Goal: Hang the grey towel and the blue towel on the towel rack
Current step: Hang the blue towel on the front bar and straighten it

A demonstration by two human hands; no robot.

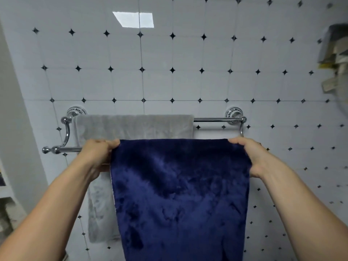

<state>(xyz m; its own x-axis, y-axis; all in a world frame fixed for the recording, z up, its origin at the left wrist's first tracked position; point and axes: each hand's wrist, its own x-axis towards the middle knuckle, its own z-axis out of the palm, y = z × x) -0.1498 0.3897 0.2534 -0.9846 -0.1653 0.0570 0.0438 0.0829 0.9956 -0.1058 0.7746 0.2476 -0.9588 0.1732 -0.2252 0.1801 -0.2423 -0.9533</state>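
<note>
Blue towel hangs stretched between left hand and right hand, each pinching a top corner with curled fingers, its top edge running along and just above the towel rack's front bar (the grey towel already drapes the rear bar).

The dark blue plush towel runs out of the bottom edge and hides most of the chrome front bar. At upper right, blurred grey-beige objects are cut off.

White tiled wall w/ black diamond insets, bright light reflection up top.
</note>
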